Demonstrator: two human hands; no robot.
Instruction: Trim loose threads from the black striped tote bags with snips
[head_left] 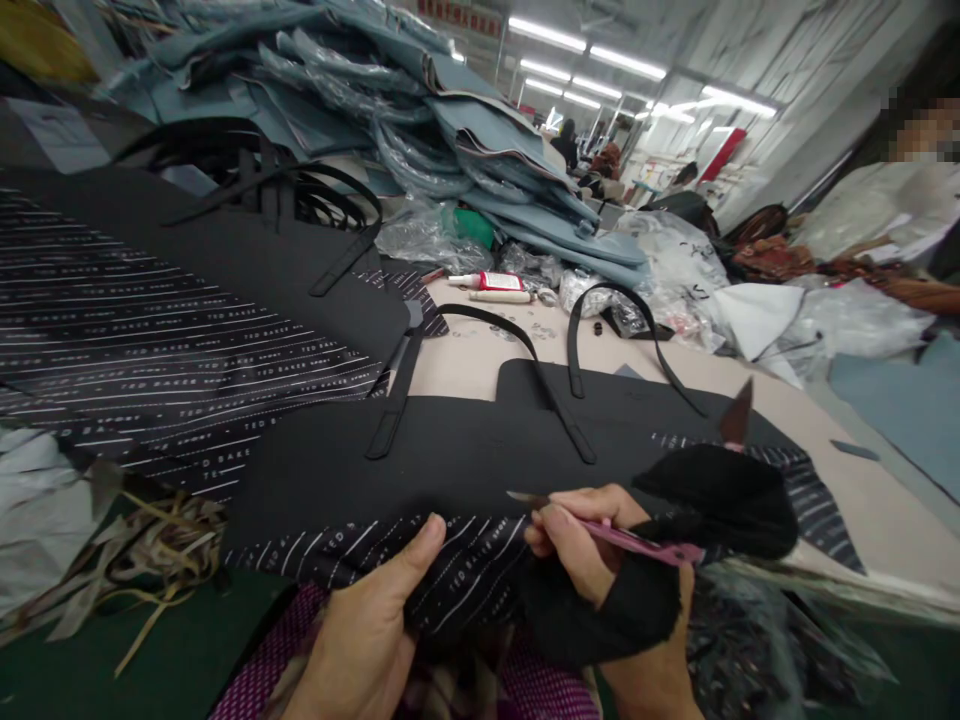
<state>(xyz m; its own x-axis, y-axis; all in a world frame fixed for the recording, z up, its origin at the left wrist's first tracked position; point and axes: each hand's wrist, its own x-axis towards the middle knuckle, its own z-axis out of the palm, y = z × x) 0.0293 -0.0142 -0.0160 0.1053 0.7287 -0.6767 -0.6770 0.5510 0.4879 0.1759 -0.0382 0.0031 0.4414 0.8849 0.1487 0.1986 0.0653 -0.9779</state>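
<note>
My left hand (367,625) grips the near edge of a black bag panel (420,470) with white striped lettering, thumb on top. My right hand (592,565), wrapped in a black cloth band, is closed on pink-handled scissors (637,543) whose blade tip (525,497) rests at the fabric's edge. Black straps (555,400) lie attached across the panel.
A stack of black lined panels (150,320) lies at left, with trimmed scraps (142,560) below. Grey-blue bags in plastic (450,130) pile up at the back. A glue tube (495,283) lies on the beige table (480,360). A person (900,190) sits at far right.
</note>
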